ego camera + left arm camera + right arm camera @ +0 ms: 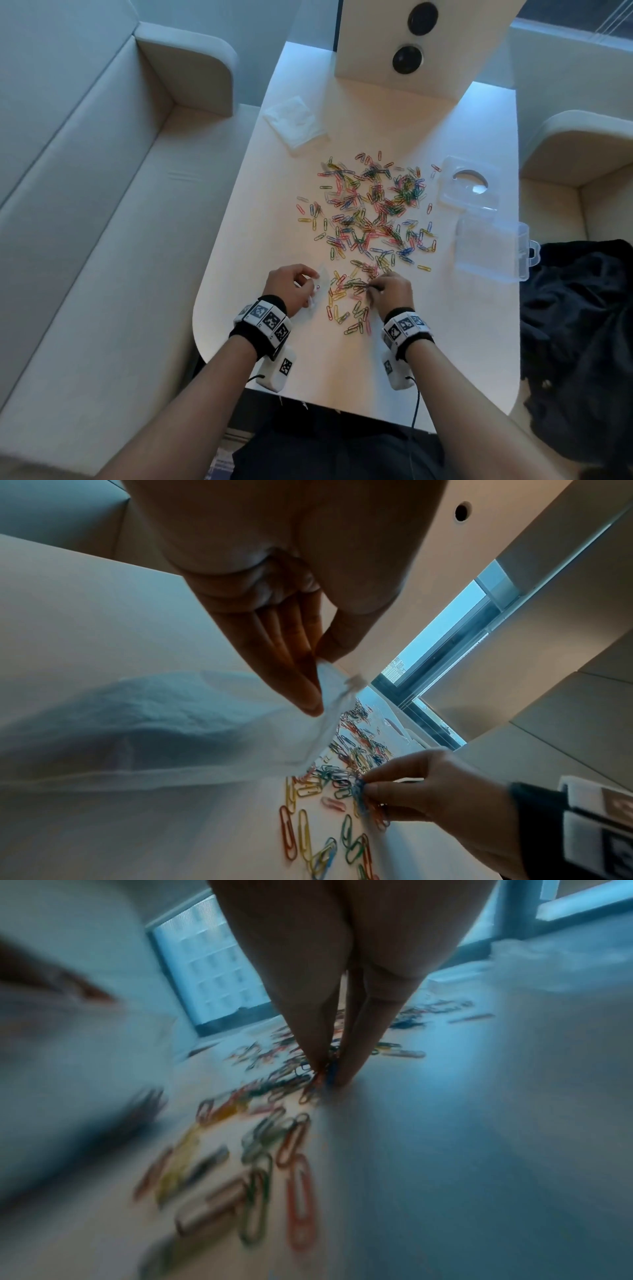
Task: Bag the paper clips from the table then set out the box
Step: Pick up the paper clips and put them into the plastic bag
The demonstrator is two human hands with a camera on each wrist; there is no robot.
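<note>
Both hands busy: left hand (292,285) pinches clear bag (322,723); right hand (390,290) pinches paper clips (370,212).

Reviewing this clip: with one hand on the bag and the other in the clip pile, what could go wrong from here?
1. The left hand pinches only one edge of the clear bag, so its mouth may sag and clips could miss.
2. The right hand pinches a tangled bunch of paper clips; some may drop on the way.
3. Clips lie near the table edge and could be knocked off.
</note>
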